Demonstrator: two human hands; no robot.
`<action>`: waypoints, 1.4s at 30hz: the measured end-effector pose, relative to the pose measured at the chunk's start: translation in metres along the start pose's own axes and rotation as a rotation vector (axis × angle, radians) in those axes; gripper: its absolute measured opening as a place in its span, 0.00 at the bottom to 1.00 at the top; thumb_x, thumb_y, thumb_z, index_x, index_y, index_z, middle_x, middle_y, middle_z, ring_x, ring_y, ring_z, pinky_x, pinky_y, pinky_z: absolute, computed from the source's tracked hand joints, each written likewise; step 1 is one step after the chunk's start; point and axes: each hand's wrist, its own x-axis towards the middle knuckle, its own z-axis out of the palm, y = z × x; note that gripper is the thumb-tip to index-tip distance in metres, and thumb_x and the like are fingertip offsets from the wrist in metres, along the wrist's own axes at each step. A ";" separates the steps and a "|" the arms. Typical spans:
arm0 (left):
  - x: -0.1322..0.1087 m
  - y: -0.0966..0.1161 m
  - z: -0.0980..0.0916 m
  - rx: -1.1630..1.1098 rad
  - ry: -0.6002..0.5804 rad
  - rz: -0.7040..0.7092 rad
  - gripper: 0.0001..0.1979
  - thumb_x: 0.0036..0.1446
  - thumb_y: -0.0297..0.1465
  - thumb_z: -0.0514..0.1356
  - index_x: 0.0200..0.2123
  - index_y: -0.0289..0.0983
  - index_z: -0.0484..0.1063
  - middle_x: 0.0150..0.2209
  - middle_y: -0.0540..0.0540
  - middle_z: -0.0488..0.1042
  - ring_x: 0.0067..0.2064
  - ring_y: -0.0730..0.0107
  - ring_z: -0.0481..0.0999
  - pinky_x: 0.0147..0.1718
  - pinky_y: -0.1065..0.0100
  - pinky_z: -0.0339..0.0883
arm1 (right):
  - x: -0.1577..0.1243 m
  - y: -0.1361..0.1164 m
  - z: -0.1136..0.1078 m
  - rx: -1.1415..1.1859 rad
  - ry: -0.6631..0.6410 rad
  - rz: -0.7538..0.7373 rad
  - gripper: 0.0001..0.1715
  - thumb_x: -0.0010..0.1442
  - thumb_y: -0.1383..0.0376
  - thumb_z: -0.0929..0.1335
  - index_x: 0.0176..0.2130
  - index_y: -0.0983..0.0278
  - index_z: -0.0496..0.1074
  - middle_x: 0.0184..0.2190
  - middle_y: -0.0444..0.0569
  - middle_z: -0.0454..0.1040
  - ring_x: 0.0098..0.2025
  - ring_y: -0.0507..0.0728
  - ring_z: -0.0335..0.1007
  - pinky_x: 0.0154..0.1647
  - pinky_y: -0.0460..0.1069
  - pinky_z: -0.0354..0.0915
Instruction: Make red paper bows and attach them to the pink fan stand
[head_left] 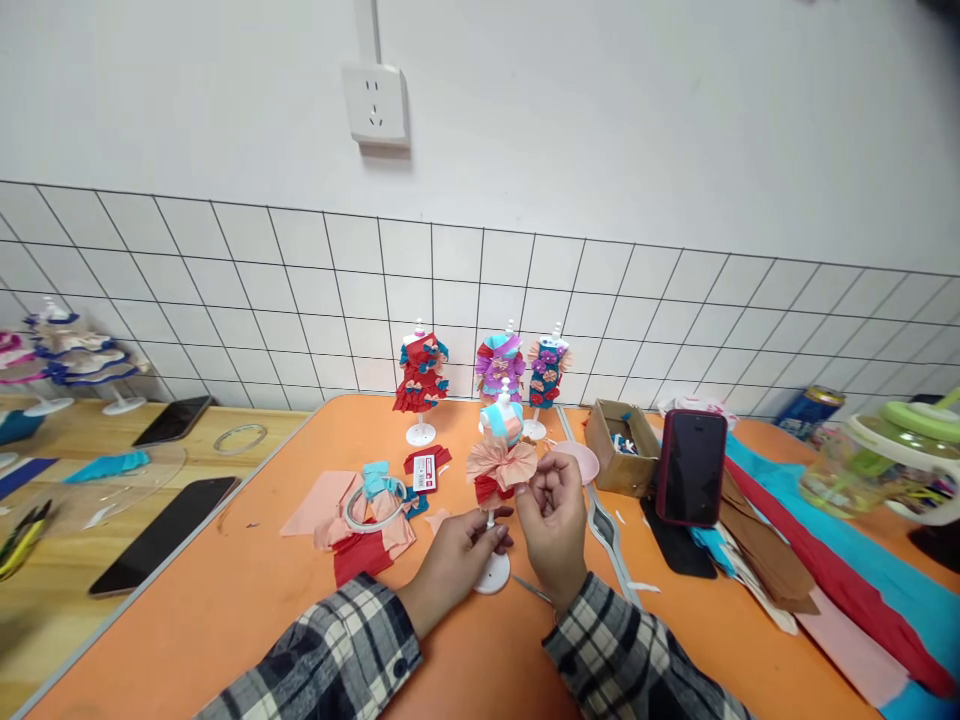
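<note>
A small white mannequin stand [493, 572] rests on the orange table [225, 620], wearing a blue paper top and a pink and red pleated paper skirt [501, 466]. My left hand [457, 555] pinches the stand's thin pole just above its round base. My right hand [553, 518] is closed beside the skirt, fingertips at its right edge. Both sleeves are plaid.
Three dressed mannequins [420, 378] stand by the tiled wall. Paper scraps and a tape ring [373, 503] lie at left. A cardboard box [619, 445], propped phone [691, 466], paper strips [817, 575] and a jar [877, 470] are right. Two phones [161, 535] lie on the wooden table.
</note>
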 end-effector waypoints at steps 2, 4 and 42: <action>0.000 -0.001 0.000 -0.034 0.002 -0.015 0.13 0.56 0.37 0.57 0.32 0.33 0.75 0.26 0.46 0.76 0.29 0.67 0.74 0.29 0.70 0.66 | 0.001 0.001 0.000 0.065 0.020 0.001 0.10 0.56 0.64 0.64 0.39 0.60 0.58 0.26 0.39 0.57 0.26 0.50 0.56 0.27 0.45 0.56; 0.000 -0.002 0.000 -0.059 0.007 -0.021 0.16 0.56 0.38 0.57 0.38 0.32 0.75 0.27 0.46 0.76 0.30 0.66 0.75 0.30 0.69 0.67 | 0.002 0.000 -0.002 0.106 0.018 -0.037 0.10 0.59 0.60 0.62 0.41 0.61 0.60 0.30 0.43 0.60 0.29 0.51 0.59 0.28 0.46 0.58; -0.001 -0.002 -0.009 0.034 -0.082 0.000 0.19 0.57 0.43 0.56 0.36 0.31 0.76 0.31 0.41 0.79 0.33 0.64 0.78 0.34 0.68 0.69 | 0.045 -0.029 -0.044 -0.484 -0.387 -0.264 0.23 0.55 0.65 0.69 0.50 0.58 0.63 0.32 0.44 0.72 0.32 0.54 0.64 0.34 0.49 0.60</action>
